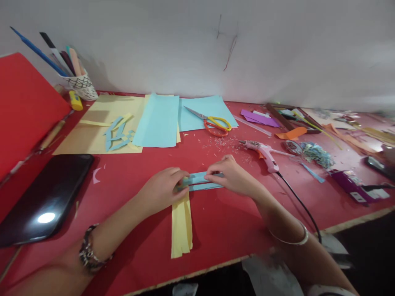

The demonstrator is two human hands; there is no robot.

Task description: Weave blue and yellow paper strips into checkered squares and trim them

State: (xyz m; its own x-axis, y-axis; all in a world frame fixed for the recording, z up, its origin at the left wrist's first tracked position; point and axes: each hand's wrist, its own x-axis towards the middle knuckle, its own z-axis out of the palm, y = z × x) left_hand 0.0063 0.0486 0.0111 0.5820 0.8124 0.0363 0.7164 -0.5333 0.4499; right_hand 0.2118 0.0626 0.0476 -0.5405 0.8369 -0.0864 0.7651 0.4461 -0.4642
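Blue paper strips (199, 178) lie crosswise on the red table, reaching from one hand to the other. My left hand (166, 187) pinches their left end where they meet yellow paper strips (182, 226), which hang toward the table's front edge. The fingers hide how the two colours join. At the other end, my right hand (230, 174) is closed on the upper blue strip, its thumb and fingertips pressed together. A second blue strip runs just below that one.
Scissors (216, 123) rest on blue sheets (157, 123) at the back. A pink glue gun (262, 153) with a black cord lies to the right. A dark phone (49, 197) is at left, near a pen cup (82, 85). A purple device (350, 187) sits far right.
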